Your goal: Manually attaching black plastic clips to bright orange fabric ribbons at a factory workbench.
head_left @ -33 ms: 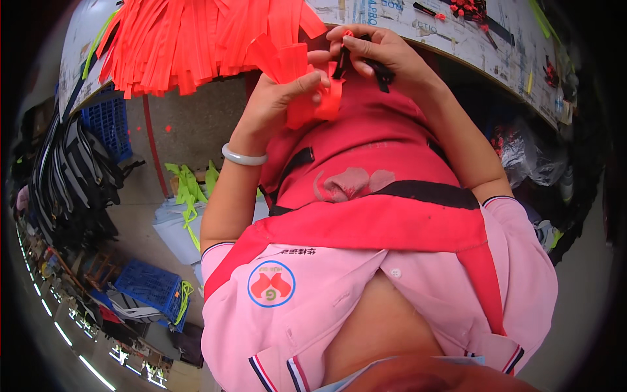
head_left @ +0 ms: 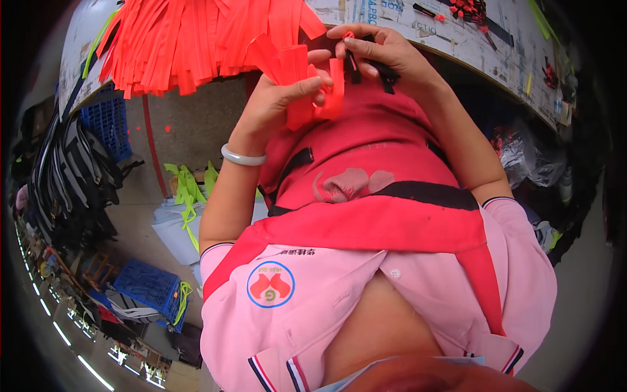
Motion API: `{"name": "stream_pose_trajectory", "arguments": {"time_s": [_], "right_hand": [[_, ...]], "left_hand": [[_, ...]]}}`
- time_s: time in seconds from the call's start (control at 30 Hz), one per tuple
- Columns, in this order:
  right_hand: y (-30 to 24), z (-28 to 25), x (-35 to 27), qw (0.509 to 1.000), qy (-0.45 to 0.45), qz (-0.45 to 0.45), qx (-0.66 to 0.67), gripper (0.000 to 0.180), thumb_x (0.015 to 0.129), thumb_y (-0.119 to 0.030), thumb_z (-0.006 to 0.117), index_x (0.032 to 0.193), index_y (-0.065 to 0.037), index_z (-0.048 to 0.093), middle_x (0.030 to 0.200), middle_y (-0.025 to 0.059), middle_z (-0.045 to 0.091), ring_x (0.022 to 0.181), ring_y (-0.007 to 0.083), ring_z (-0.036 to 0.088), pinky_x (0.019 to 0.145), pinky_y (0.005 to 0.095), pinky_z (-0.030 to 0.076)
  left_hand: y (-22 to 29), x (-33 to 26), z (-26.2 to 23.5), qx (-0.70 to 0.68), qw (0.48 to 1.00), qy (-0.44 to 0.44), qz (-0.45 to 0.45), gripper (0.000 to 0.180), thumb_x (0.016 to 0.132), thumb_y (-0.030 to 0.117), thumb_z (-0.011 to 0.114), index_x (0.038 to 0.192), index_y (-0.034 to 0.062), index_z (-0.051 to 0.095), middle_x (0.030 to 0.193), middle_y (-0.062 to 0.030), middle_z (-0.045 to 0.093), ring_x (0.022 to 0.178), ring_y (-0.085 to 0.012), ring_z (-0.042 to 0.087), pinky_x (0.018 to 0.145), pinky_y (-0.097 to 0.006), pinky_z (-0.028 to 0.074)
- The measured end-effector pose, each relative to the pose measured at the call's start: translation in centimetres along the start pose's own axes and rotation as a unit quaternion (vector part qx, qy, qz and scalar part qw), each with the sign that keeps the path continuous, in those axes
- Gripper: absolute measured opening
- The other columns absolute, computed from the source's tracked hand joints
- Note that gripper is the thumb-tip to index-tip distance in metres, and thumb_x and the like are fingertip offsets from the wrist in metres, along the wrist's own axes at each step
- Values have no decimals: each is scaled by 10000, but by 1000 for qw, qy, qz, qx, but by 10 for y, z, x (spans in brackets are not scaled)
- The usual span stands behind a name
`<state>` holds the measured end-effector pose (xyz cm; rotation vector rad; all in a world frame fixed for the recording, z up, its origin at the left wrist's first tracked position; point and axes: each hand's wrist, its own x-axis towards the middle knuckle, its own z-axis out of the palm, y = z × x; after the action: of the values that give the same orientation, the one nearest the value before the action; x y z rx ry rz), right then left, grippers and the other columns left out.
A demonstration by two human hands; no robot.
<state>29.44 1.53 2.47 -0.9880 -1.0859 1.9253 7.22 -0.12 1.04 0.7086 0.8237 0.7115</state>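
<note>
Between the thumb and fingers of my left hand is a bunch of flat orange-red ribbon strips, some of them curled over the fingers. My right hand is just to its right, a small gap apart. Its thumb and forefinger pinch a narrow black strip with a small red end, and more black strips hang below its curled fingers. How the red end joins the black strip is too small to tell. Both hands are above my red apron, close to the table edge.
A thick heap of orange-red strips overhangs the table at the far left. Small red-and-black pieces are piled far right. Black and grey straps, a blue crate and lime-green strips are at left; a clear plastic bag is at right.
The narrow black strip has shifted right, away from my left fingers, with my right hand. One orange-red strip now stands more upright beside my left fingertips.
</note>
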Motion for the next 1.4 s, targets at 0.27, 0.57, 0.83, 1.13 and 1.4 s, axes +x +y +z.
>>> {"name": "stream_pose_trajectory", "arguments": {"time_s": [0.27, 0.57, 0.83, 1.13, 1.4], "right_hand": [[-11, 21, -15, 993, 34, -26, -111, 298, 952, -227, 564, 1127, 14, 584, 867, 42, 653, 565, 26, 476, 499, 145, 376], [-7, 27, -17, 986, 99, -44, -124, 209, 926, -210, 615, 997, -14, 616, 849, 45, 668, 585, 23, 503, 522, 159, 395], [-7, 27, -18, 964, 126, -116, -205, 236, 938, -188, 598, 1059, 12, 629, 861, 53, 670, 727, 62, 593, 661, 192, 478], [2, 27, -19, 879, 126, -240, -392, 147, 898, -107, 631, 985, 4, 674, 870, 72, 687, 764, 110, 639, 698, 226, 497], [2, 31, -23, 904, 170, -166, -355, 142, 857, -104, 680, 966, -14, 684, 808, 63, 662, 696, 100, 606, 639, 235, 487]], "left_hand": [[3, 2, 4, 9, 1000, 19, 14, 222, 868, 111, 670, 1048, -14, 635, 845, -37, 655, 661, -83, 562, 614, -218, 453], [2, 6, 14, 58, 992, 47, 98, 177, 870, 97, 668, 1011, -9, 668, 800, -40, 666, 575, -63, 541, 543, -183, 434], [0, 7, 11, 23, 996, 18, 81, 171, 888, 112, 648, 1007, -9, 668, 791, -35, 656, 597, -66, 542, 554, -193, 439], [-5, 8, 13, 48, 993, 29, 99, 152, 876, 105, 661, 979, -6, 673, 776, -40, 662, 606, -81, 576, 535, -216, 460], [-11, 8, 11, 118, 984, 19, 129, 130, 875, 85, 647, 970, 1, 674, 777, -33, 666, 616, -75, 577, 554, -215, 466]]}}
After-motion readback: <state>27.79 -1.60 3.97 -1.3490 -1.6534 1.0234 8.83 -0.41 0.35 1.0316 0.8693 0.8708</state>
